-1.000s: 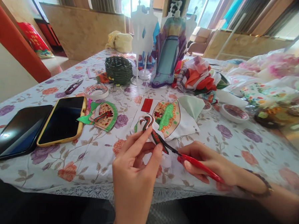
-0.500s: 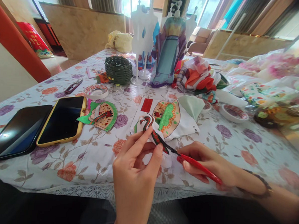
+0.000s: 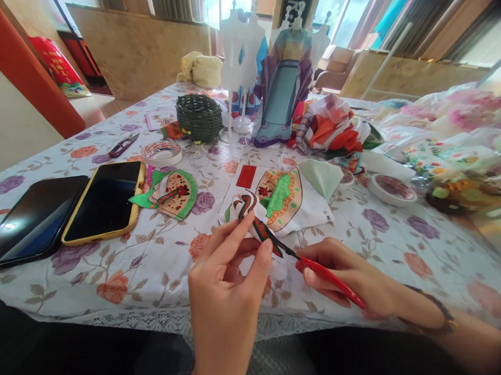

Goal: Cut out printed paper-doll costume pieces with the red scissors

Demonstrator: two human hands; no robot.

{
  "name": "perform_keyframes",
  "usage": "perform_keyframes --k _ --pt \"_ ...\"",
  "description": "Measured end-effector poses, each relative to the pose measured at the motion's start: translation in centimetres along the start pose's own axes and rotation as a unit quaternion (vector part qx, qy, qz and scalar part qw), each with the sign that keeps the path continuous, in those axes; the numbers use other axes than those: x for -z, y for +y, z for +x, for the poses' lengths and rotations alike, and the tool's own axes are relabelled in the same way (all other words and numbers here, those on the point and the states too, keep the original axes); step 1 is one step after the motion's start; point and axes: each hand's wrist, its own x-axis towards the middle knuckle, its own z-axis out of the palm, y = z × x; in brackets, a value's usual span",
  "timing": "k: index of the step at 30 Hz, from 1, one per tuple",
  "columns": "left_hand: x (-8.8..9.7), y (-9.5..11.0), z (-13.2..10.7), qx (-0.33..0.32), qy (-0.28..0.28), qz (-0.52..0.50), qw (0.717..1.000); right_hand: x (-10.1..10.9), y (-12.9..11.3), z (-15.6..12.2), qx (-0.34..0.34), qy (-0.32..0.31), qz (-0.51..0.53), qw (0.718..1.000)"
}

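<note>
On the dark sign [image 3: 294, 5] at the top centre of the frame, a "Z" and an "R" could be read. A small "G" stood at the right corner of the printed white cloth [image 3: 305, 215] at mid-frame; the marks after it were too small to read, as were the characters on the red bag [image 3: 57, 65] at upper left.

The left hand [image 3: 226, 284] rose from the bottom centre, thumb and fingers closed on the patterned strip [image 3: 260, 227], just below the frame's middle. The right hand [image 3: 349, 274] reached in from the right edge, fingers wrapped round the red-handled scissors [image 3: 329, 278], whose dark blades lay along the strip.

The dark green woven basket [image 3: 198, 117] sat above centre-left, its contents indistinct. Clear plastic [image 3: 398, 142] at the right lay around pink things [image 3: 468, 106].
</note>
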Motion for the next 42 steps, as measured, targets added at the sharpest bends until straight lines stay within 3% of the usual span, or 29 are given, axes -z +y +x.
perform_keyframes --k 42 --pt "0.08 0.23 0.06 -0.009 0.026 0.028 0.999 -0.25 0.49 0.04 -0.008 -0.006 0.071 0.997"
